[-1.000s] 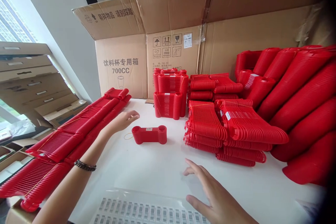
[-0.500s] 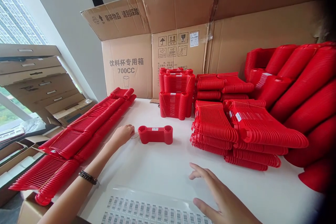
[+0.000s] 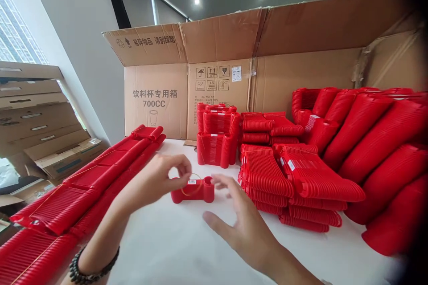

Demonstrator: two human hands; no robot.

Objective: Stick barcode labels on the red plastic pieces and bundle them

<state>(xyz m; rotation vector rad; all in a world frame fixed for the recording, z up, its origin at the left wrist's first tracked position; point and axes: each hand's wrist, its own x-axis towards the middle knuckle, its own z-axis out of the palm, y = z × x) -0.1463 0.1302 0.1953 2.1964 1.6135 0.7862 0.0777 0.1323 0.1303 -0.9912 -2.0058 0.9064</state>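
Note:
A thin rubber band [image 3: 195, 193] hangs as a loop from the pinched thumb and forefinger of my left hand [image 3: 152, 182]. The loop lies in front of a small red plastic piece [image 3: 209, 192], which has two round hollow ends joined by a flat middle with a white barcode label [image 3: 191, 182]. This piece stands on the white table [image 3: 174, 240]. My right hand [image 3: 242, 222] is open at the piece's right end, thumb and fingers apart with nothing between them; whether a fingertip touches the piece I cannot tell.
Long banded rows of red pieces [image 3: 100, 182] lie on the left. Upright red stacks [image 3: 216, 149] stand behind, with piled bundles [image 3: 321, 173] and leaning rolls [image 3: 371, 138] to the right. An open cardboard box [image 3: 157, 80] walls the back; more cartons [image 3: 36, 111] sit far left.
My left hand has lifted from the table and brought the rubber band over to the red piece. My right hand has moved forward to its right end. The view has tilted upward.

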